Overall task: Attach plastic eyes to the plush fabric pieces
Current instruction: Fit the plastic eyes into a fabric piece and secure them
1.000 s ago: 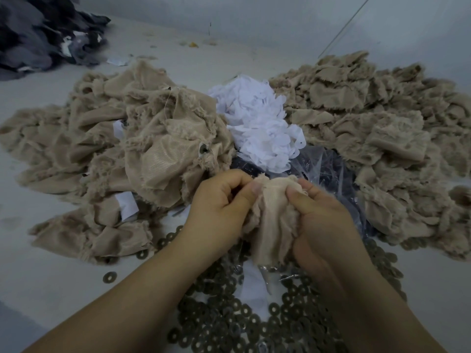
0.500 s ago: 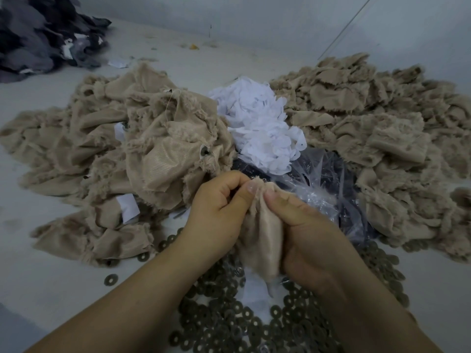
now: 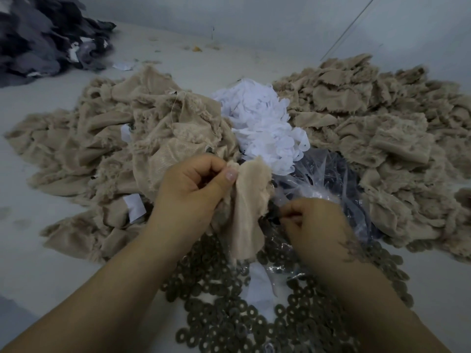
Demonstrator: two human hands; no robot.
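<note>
**Beige plush piece held upright over the washers**

A small beige plush fabric piece [image 3: 248, 207] hangs crumpled, its smooth backing outward and its frayed top edge pinched at the upper left. A small dark plastic eye [image 3: 276, 217] sits at its right edge, too blurred to detail. Heaped beige plush fabric pieces lie left [image 3: 107, 159] and right [image 3: 377, 138]

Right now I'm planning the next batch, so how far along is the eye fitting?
Done: hard to tell; the left beige pile shows a dark stud, perhaps a fitted eye.
In hand: the left hand pinches one beige plush piece; the right hand pinches something small and dark beside it.
Left: the large right beige pile looks unworked, and many ring washers remain.
</note>
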